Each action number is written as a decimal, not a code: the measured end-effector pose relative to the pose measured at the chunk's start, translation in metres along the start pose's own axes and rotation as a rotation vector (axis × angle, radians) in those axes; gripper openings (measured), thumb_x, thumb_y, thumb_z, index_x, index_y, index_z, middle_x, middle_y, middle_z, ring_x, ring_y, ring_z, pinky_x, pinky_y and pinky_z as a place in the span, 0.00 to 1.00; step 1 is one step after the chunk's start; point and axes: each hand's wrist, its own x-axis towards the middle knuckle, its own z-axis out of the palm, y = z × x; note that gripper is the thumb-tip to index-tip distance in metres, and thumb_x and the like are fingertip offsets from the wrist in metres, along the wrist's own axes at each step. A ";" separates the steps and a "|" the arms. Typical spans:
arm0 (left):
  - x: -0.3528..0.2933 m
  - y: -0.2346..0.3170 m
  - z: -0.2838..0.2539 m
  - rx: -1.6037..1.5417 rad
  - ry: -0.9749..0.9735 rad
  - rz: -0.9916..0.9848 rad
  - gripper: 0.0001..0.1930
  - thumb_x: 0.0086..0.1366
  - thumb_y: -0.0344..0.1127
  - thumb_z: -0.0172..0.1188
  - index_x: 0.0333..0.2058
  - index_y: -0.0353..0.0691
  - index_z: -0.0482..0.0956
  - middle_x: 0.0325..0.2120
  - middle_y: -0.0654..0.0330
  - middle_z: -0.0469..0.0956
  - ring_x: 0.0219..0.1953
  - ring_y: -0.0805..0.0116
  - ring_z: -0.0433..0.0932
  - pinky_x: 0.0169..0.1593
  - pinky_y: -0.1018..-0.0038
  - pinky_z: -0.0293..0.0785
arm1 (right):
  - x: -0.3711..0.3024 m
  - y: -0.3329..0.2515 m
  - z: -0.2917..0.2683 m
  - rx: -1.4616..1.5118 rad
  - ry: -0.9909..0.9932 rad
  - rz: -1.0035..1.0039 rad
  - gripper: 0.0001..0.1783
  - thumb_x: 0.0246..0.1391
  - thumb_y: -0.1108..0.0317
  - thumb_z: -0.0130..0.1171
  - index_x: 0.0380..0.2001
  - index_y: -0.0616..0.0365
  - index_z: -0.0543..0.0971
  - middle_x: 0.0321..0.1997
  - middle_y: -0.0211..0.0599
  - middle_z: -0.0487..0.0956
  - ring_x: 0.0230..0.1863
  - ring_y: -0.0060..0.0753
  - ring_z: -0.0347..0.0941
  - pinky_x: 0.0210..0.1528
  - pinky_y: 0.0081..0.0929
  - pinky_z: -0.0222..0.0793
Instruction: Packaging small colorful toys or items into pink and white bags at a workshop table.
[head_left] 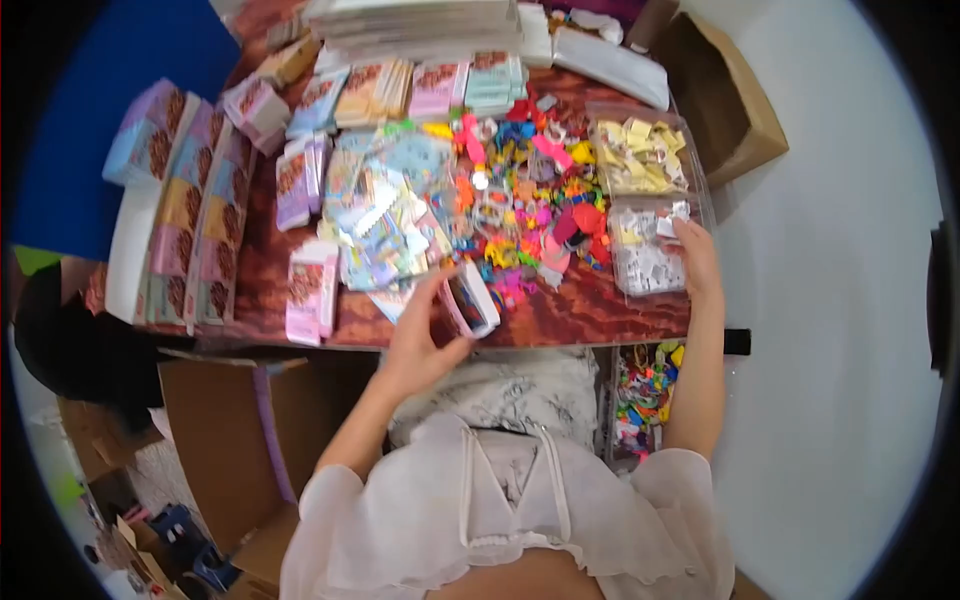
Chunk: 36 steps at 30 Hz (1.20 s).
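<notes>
My left hand (422, 338) is closed round a small pink-and-white carton (481, 300) at the table's front edge. The carton's top is open, and something dark shows inside. Over at the right, my right hand (700, 262) reaches above a clear plastic tray (620, 278) of small white packets, with a small white packet (667, 227) pinched at its fingertips. Behind that lies another tray (598, 180) with pale yellow slips. Between my hands spreads a heap of colourful small plastic toys (520, 215), and left of it a pile of light-blue printed cards or sheets (385, 190).
Folded cartons (375, 92) stand in rows at the back, near a white stack (415, 35). Rows of filled cartons (172, 250) line the left edge. A brown box (745, 110) is at back right, another (215, 430) below left. A toy-filled bin (640, 400) sits under the table.
</notes>
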 end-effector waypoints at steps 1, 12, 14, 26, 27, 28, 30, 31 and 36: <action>-0.011 0.011 0.003 -0.039 0.013 -0.023 0.43 0.54 0.23 0.68 0.68 0.43 0.59 0.62 0.51 0.66 0.62 0.59 0.71 0.61 0.65 0.73 | -0.015 -0.009 0.009 -0.034 0.008 -0.045 0.16 0.65 0.58 0.59 0.46 0.59 0.84 0.40 0.29 0.84 0.37 0.17 0.76 0.36 0.19 0.68; 0.005 -0.006 0.001 -0.105 0.008 0.015 0.44 0.54 0.21 0.69 0.68 0.38 0.58 0.64 0.52 0.64 0.60 0.64 0.73 0.60 0.68 0.74 | -0.011 -0.016 0.015 -0.322 -0.032 -0.048 0.07 0.56 0.67 0.68 0.34 0.57 0.83 0.26 0.22 0.78 0.22 0.13 0.67 0.25 0.17 0.62; 0.001 -0.008 0.003 -0.102 0.010 0.005 0.44 0.54 0.22 0.70 0.68 0.38 0.58 0.64 0.52 0.64 0.60 0.63 0.73 0.60 0.67 0.74 | -0.011 -0.010 0.009 -0.294 -0.034 -0.040 0.07 0.56 0.67 0.68 0.34 0.58 0.83 0.26 0.22 0.78 0.22 0.13 0.67 0.25 0.17 0.62; -0.002 -0.009 0.002 -0.007 0.035 0.000 0.43 0.55 0.25 0.71 0.68 0.39 0.59 0.63 0.52 0.66 0.62 0.61 0.71 0.62 0.64 0.72 | -0.017 -0.004 0.012 -0.217 0.021 0.009 0.16 0.58 0.72 0.64 0.49 0.62 0.82 0.34 0.26 0.80 0.29 0.15 0.70 0.29 0.18 0.67; 0.000 -0.009 0.002 -0.004 0.022 -0.010 0.43 0.55 0.25 0.70 0.68 0.39 0.59 0.63 0.52 0.66 0.62 0.61 0.71 0.62 0.65 0.72 | -0.017 -0.008 0.010 -0.261 -0.048 -0.003 0.17 0.58 0.72 0.64 0.51 0.61 0.82 0.35 0.26 0.80 0.30 0.15 0.70 0.29 0.18 0.67; 0.001 -0.008 0.001 0.000 0.009 -0.021 0.42 0.55 0.25 0.70 0.68 0.39 0.59 0.63 0.52 0.66 0.62 0.61 0.71 0.62 0.65 0.72 | -0.016 -0.010 0.009 -0.304 -0.117 -0.015 0.18 0.58 0.72 0.63 0.52 0.59 0.82 0.37 0.26 0.81 0.31 0.14 0.70 0.29 0.18 0.67; 0.003 -0.004 0.000 0.011 0.011 -0.005 0.43 0.55 0.25 0.70 0.68 0.39 0.59 0.63 0.52 0.65 0.62 0.61 0.71 0.62 0.65 0.73 | -0.017 -0.013 0.012 -0.267 -0.120 -0.020 0.17 0.59 0.72 0.62 0.52 0.58 0.83 0.37 0.26 0.81 0.31 0.14 0.70 0.30 0.18 0.67; 0.004 -0.003 0.000 0.021 0.011 0.008 0.43 0.55 0.24 0.70 0.68 0.39 0.59 0.63 0.52 0.65 0.62 0.61 0.71 0.61 0.65 0.73 | -0.016 -0.015 0.013 -0.229 -0.123 -0.023 0.17 0.59 0.72 0.61 0.52 0.56 0.83 0.37 0.26 0.81 0.30 0.14 0.70 0.30 0.17 0.67; 0.002 -0.008 0.008 -0.050 0.009 -0.026 0.43 0.55 0.25 0.70 0.68 0.40 0.59 0.61 0.52 0.68 0.60 0.61 0.73 0.58 0.67 0.74 | -0.011 -0.005 0.002 -0.266 -0.080 -0.012 0.15 0.61 0.72 0.58 0.50 0.58 0.84 0.36 0.25 0.81 0.30 0.13 0.69 0.31 0.16 0.66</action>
